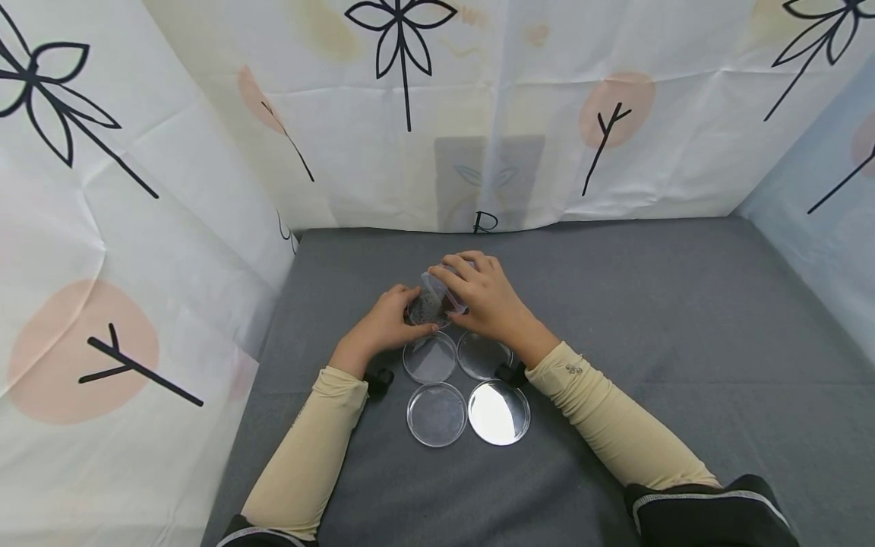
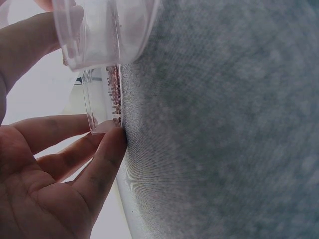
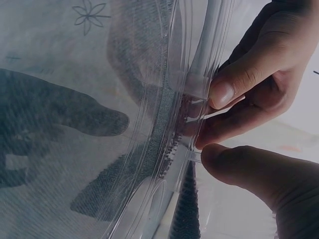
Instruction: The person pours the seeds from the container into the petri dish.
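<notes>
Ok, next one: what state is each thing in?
Left hand: gripping the far petri dish's edge
Far petri dish: resting on the grey cloth, small bead-like pieces inside
Right hand: holding the clear plastic container
Clear plastic container: tilted over the far dish
Four nearer petri dishes: lying flat, no pieces visible inside
Patterned curtain: hanging, creased

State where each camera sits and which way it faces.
Head: on the head, facing forward and down at clear dishes; left hand, right hand and sleeves show.
Left wrist: on that wrist, facing small grains; left hand shows.
Right wrist: on that wrist, facing the grains; both hands show.
Both wrist views share the grains.
</notes>
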A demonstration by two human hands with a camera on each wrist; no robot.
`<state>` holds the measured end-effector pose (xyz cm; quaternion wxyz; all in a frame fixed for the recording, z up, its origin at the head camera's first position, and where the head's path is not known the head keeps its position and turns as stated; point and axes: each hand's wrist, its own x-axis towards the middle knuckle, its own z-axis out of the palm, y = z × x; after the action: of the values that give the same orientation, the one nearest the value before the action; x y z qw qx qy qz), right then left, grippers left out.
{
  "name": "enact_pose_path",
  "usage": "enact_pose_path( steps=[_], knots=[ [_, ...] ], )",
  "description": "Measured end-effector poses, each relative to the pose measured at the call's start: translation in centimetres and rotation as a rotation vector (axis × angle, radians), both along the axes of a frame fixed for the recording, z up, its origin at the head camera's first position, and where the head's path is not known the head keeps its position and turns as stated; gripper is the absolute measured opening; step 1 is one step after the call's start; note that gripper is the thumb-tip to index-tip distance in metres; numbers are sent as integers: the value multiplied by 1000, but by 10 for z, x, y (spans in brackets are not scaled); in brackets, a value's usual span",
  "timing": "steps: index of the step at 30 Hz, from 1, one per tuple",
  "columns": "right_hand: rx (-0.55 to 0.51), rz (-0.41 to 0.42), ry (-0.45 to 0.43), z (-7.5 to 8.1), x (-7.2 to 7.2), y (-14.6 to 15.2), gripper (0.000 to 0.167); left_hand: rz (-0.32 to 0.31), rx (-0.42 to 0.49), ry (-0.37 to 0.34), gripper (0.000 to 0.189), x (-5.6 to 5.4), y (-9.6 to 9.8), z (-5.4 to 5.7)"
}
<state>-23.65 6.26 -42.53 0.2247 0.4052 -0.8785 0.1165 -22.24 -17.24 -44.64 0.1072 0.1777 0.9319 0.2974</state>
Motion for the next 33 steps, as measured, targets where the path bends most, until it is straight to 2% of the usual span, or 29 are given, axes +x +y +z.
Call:
enact_pose_path(
  steps=[33],
  knots=[
    [-18,8,12,-2,-1,-1,90,5,12,-5,91,1,0,1]
  ],
)
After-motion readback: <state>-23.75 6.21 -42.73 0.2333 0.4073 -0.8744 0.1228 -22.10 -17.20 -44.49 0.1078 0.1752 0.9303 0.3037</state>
